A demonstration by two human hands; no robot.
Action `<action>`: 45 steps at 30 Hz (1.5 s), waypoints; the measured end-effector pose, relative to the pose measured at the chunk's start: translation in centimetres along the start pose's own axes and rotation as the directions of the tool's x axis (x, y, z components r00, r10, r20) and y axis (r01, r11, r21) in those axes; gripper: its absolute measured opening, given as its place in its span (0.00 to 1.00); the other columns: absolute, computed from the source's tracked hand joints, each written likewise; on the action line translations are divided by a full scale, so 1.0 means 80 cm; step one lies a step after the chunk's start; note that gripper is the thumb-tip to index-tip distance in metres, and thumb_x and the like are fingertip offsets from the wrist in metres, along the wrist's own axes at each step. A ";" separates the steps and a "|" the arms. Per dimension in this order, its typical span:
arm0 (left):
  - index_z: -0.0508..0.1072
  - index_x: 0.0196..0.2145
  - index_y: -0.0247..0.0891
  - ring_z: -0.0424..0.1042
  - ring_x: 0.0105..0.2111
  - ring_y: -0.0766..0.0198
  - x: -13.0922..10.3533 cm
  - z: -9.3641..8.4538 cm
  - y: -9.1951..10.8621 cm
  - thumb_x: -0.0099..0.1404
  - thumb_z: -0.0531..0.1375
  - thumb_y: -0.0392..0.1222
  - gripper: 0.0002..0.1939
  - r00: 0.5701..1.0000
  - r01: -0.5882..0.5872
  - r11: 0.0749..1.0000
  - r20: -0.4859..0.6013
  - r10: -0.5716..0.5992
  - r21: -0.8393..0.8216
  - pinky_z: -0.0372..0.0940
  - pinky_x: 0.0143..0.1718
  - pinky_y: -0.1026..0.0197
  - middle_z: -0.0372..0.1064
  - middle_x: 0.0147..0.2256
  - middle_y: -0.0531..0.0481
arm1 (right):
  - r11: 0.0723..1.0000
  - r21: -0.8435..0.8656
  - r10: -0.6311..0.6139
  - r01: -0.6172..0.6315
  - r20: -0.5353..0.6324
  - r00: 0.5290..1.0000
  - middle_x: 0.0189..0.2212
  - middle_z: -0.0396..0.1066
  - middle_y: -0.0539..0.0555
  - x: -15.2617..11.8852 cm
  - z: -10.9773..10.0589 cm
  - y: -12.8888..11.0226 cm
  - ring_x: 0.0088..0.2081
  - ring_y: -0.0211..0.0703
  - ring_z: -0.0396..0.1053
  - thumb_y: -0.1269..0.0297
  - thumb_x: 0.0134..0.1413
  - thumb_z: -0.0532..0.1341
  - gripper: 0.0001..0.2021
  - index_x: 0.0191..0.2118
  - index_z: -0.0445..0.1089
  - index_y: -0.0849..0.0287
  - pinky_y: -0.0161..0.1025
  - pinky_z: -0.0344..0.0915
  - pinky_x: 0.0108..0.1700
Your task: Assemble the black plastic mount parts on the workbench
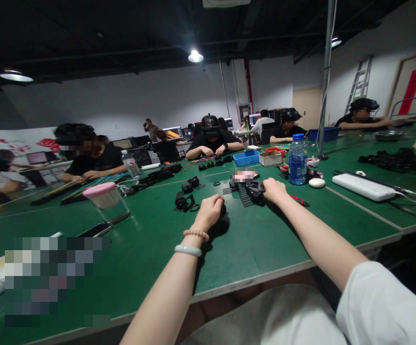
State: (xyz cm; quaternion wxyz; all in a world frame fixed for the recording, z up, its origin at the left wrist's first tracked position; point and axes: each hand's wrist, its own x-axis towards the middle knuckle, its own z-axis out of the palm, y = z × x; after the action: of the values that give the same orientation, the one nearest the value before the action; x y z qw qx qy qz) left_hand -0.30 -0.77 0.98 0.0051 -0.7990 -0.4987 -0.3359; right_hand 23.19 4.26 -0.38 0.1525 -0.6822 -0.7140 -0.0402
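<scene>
My left hand [209, 213] is closed over the green table, its fingers wrapped round a dark object [224, 211] that is mostly hidden behind them. Farther forward and to the right, my right hand [274, 190] grips the edge of a black plastic part [254, 189]. Beside that part lies a black slatted piece [244, 197]. Between and beyond my hands are more loose black parts [184, 202], with a black ring [194, 208] close by. Red-handled pliers [299, 200] rest just right of my right wrist.
A blue-capped water bottle [297, 160], a white power bank [364, 186] and a white round object [317, 183] stand to the right. A pink-lidded cup [105, 199] and a phone [95, 230] are at left. Blue bins [246, 158] sit farther back; several people work around the table.
</scene>
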 end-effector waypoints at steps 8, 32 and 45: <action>0.69 0.28 0.36 0.65 0.29 0.65 0.000 -0.001 0.002 0.58 0.43 0.43 0.17 1.000 0.017 1.000 0.014 -0.017 -0.008 0.57 0.33 0.64 0.68 0.27 0.50 | 1.000 0.015 -0.009 0.008 0.050 0.999 0.39 0.64 0.60 -0.001 -0.002 0.001 0.39 0.50 0.65 0.70 0.42 0.54 0.13 0.38 0.65 0.60 0.42 0.61 0.36; 0.69 0.27 0.36 0.65 0.29 0.65 0.000 0.000 0.001 0.58 0.43 0.43 0.17 0.999 0.023 1.000 0.033 -0.023 -0.004 0.57 0.33 0.64 0.69 0.28 0.51 | 0.997 0.071 0.020 -0.027 0.102 0.995 0.37 0.66 0.59 0.004 -0.001 0.004 0.38 0.51 0.65 0.67 0.41 0.55 0.13 0.38 0.64 0.59 0.42 0.62 0.35; 0.70 0.27 0.35 0.64 0.28 0.64 0.000 0.001 0.001 0.58 0.43 0.43 0.18 0.998 0.039 0.999 0.039 -0.039 -0.010 0.57 0.32 0.63 0.68 0.26 0.50 | 0.997 0.068 0.031 -0.039 0.118 0.993 0.37 0.65 0.60 0.004 -0.004 0.003 0.39 0.50 0.65 0.67 0.41 0.55 0.14 0.39 0.63 0.59 0.41 0.61 0.36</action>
State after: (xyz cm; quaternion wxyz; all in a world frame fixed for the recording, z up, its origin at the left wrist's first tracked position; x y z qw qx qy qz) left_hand -0.20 -0.80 0.96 -0.0153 -0.7955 -0.5124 -0.3231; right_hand 23.45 4.48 -0.06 0.1352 -0.6901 -0.7104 0.0277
